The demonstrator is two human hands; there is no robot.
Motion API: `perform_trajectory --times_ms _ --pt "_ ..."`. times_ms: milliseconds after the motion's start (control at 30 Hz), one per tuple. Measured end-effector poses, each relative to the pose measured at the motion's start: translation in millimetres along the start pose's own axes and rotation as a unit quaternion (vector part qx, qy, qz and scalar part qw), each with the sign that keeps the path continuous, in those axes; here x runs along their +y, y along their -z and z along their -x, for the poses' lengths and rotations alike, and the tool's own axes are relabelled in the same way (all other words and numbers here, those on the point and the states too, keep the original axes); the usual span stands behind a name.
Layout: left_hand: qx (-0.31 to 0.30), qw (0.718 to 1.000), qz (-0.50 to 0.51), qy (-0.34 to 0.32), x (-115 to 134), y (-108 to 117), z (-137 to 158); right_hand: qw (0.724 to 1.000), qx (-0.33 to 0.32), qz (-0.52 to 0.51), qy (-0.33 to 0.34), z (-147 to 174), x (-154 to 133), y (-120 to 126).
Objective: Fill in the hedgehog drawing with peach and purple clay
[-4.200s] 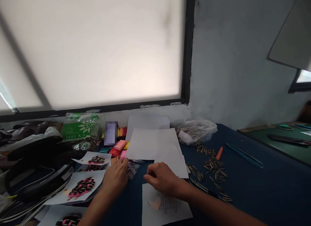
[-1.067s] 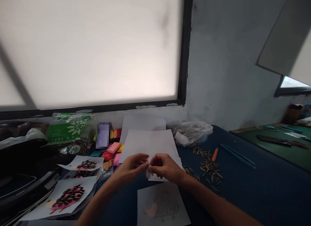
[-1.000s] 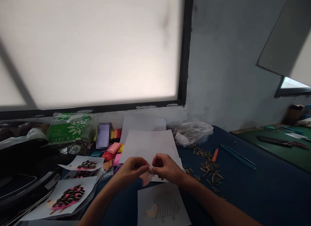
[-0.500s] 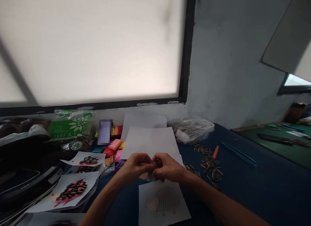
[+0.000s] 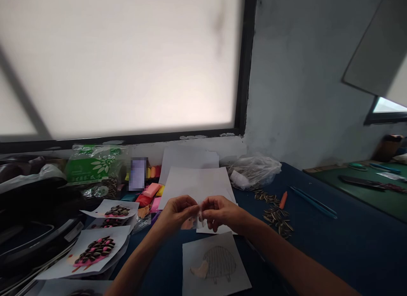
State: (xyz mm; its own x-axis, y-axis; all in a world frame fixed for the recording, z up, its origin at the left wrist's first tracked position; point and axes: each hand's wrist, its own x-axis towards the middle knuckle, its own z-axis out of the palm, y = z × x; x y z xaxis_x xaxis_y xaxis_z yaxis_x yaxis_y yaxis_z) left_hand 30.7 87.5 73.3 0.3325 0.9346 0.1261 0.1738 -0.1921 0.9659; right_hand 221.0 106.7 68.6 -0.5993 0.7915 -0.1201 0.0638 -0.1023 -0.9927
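Plastic packet [image 5: 189,223] between two hands [image 5: 177,213] [image 5: 220,211]

Most light comes through the large pale window blind [image 5: 143,67] above and beyond the left grip [image 5: 178,212] and right grip [image 5: 220,212], whitest low toward its right end; a soft diagonal shadow crosses it at far left. The flat dark-blue desk [image 5: 318,241] is dim, sinking nearly to black below the grips, whose near sides are shaded. Glints streak the clear plastic bag with green print [image 5: 92,166] at left. The pinkish lump in clear film [image 5: 188,222] at the fingertips looks soft; coarse pixels mask a lilac rectangle [image 5: 137,174] up and left. The wide view stretches shapes toward both edges.
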Motion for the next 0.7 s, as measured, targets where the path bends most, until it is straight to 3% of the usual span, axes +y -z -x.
perform_trajectory --times_ms 400,700 --pt "-0.047 0.998 0.026 0.023 -4 -5 2 0.998 0.029 0.047 -0.018 2 1 -4" --pt "0.035 0.999 0.038 -0.017 -13 -11 -4 0.999 0.042 0.014 0.008 -1 3 -4"
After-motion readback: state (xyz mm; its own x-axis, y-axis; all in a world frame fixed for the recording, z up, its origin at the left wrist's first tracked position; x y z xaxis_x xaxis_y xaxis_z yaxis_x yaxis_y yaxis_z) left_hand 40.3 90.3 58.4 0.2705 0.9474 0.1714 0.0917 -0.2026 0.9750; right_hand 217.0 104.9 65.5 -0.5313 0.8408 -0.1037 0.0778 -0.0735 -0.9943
